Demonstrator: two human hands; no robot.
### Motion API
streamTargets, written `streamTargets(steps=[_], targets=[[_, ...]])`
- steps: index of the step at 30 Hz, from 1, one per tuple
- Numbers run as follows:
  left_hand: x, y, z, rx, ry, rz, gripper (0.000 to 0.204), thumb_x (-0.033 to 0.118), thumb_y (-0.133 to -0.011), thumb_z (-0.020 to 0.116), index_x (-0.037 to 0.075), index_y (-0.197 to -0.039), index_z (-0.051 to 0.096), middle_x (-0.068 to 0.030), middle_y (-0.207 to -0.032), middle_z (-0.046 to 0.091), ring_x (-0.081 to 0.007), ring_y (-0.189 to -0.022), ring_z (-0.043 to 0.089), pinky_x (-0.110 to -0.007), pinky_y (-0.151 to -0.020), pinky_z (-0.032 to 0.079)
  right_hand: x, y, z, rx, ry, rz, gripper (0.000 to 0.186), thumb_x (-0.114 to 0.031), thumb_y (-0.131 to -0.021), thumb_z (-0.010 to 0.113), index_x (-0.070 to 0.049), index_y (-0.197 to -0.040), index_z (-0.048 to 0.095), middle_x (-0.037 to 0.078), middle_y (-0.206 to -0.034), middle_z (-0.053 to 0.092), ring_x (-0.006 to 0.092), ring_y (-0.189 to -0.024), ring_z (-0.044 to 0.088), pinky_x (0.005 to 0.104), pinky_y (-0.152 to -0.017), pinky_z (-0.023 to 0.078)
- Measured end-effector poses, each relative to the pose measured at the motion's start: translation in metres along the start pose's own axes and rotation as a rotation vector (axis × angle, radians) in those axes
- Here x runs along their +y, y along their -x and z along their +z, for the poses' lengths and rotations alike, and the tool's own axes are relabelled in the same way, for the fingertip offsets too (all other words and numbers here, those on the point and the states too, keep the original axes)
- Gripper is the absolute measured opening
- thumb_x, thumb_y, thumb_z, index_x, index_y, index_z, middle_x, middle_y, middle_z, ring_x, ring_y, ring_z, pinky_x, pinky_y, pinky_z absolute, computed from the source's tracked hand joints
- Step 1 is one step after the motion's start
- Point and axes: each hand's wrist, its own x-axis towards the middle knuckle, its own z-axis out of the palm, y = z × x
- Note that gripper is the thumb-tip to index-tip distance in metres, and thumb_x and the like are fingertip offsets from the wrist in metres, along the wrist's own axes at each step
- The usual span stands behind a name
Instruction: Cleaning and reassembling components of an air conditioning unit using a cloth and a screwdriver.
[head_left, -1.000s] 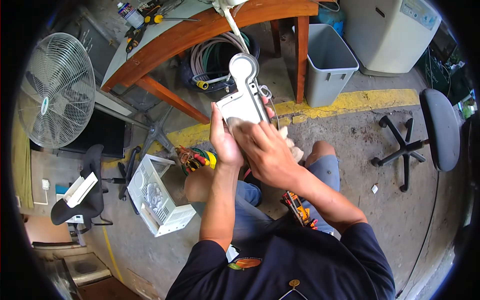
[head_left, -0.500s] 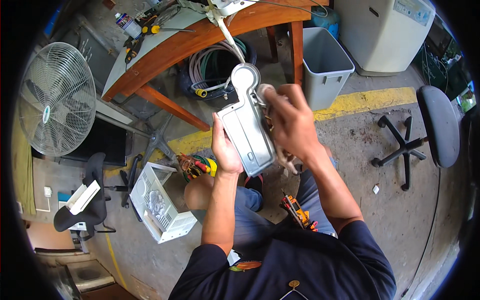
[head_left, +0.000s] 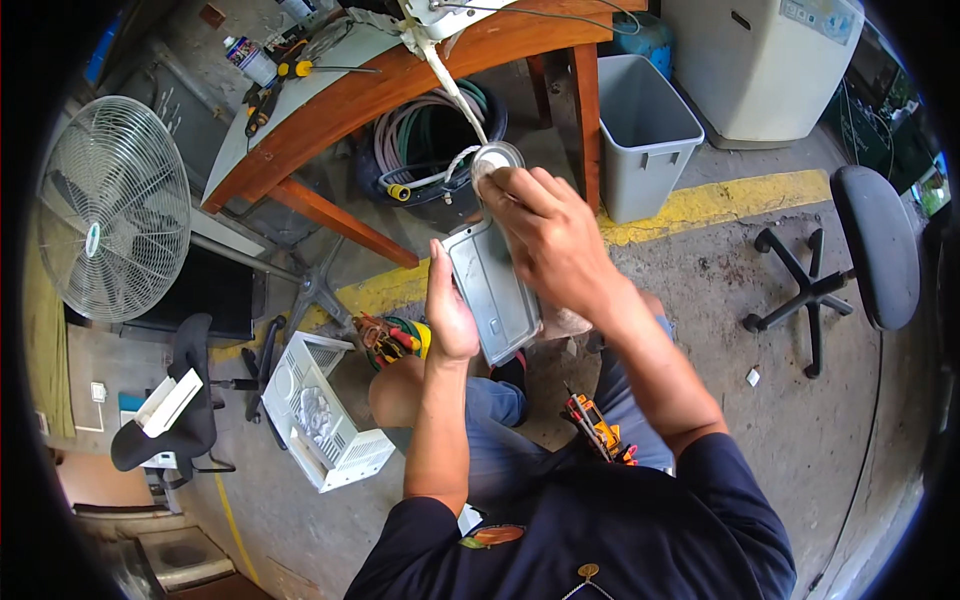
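Observation:
A silver metal housing [head_left: 492, 290], flat and box-shaped with a narrower round end, is held tilted in front of me. My left hand [head_left: 452, 315] supports its left side and lower part, thumb along the edge and the other fingers hidden beneath. My right hand [head_left: 552, 238] is closed over the round end, its fingertips pressed on the metal. A pale rag [head_left: 566, 322] shows below that hand, beside the housing; the part in the fingers is mostly hidden. A whitish cord [head_left: 462, 158] shows beside the round end.
Ahead stands a wooden-edged table [head_left: 400, 95] with screwdrivers and a spray can [head_left: 250, 60]. Beneath it, a black tub [head_left: 440, 205] holds coiled hoses. A grey bin [head_left: 650, 150] and an office chair [head_left: 870, 250] are right; a fan [head_left: 112, 210] and white casing [head_left: 320, 420] left.
My right hand has moved up and left from the housing's right side onto its round end. The housing has dropped slightly in view, still in my left hand.

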Motion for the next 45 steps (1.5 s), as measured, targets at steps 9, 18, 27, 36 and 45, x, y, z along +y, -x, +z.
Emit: streamTargets(steps=[9,18,27,36,45], targets=[[0.011,-0.008,-0.029,-0.27,0.188,-0.256,0.079,0.063,-0.111,0.03,-0.002,-0.152,0.05,-0.0266,-0.131,0.07,-0.037,-0.106,0.075,-0.054,-0.086,0.063,0.027,0.018,-0.041,-0.235,-0.04,-0.275,0.023,-0.006,-0.09,0.067,-0.002,-0.109,0.076,0.006,-0.105,0.06,0.0221,-0.083,0.058,0.0306,-0.077,0.046],[0.013,-0.003,0.001,-0.285,0.271,-0.283,0.078,0.063,-0.111,0.031,0.0,-0.152,0.051,-0.024,-0.13,0.071,-0.0369,-0.102,0.075,-0.056,-0.083,0.063,0.006,-0.007,-0.04,0.285,-0.927,0.651,0.011,-0.004,-0.096,0.071,0.006,-0.101,0.074,0.007,-0.099,0.065,0.0098,-0.081,0.055,0.0268,-0.069,0.045],[-0.007,0.002,0.002,-0.03,-0.029,-0.046,0.072,0.058,-0.113,0.03,0.003,-0.154,0.051,-0.0183,-0.141,0.067,-0.0301,-0.115,0.071,-0.045,-0.094,0.06,-0.013,-0.012,-0.019,0.214,-0.75,0.875,0.007,0.003,-0.087,0.074,0.002,-0.081,0.071,0.0,-0.068,0.062,0.0111,-0.056,0.048,0.0267,-0.053,0.04],[0.002,-0.001,0.006,-0.138,0.012,-0.112,0.072,0.059,-0.113,0.032,0.003,-0.156,0.045,-0.0201,-0.133,0.068,-0.0275,-0.105,0.073,-0.039,-0.087,0.061,0.002,0.002,-0.025,-0.159,-0.507,0.637,0.012,0.008,-0.076,0.075,-0.002,-0.08,0.071,0.003,-0.065,0.06,0.0142,-0.053,0.048,0.0296,-0.05,0.04],[-0.004,-0.004,0.003,-0.252,0.081,-0.183,0.069,0.057,-0.113,0.032,0.003,-0.154,0.049,-0.0208,-0.132,0.069,-0.0289,-0.106,0.073,-0.041,-0.088,0.061,0.026,-0.009,-0.018,0.169,-0.319,0.334,0.012,0.006,-0.076,0.072,-0.003,-0.074,0.064,0.005,-0.075,0.062,0.0173,-0.054,0.05,0.0321,-0.05,0.041]])
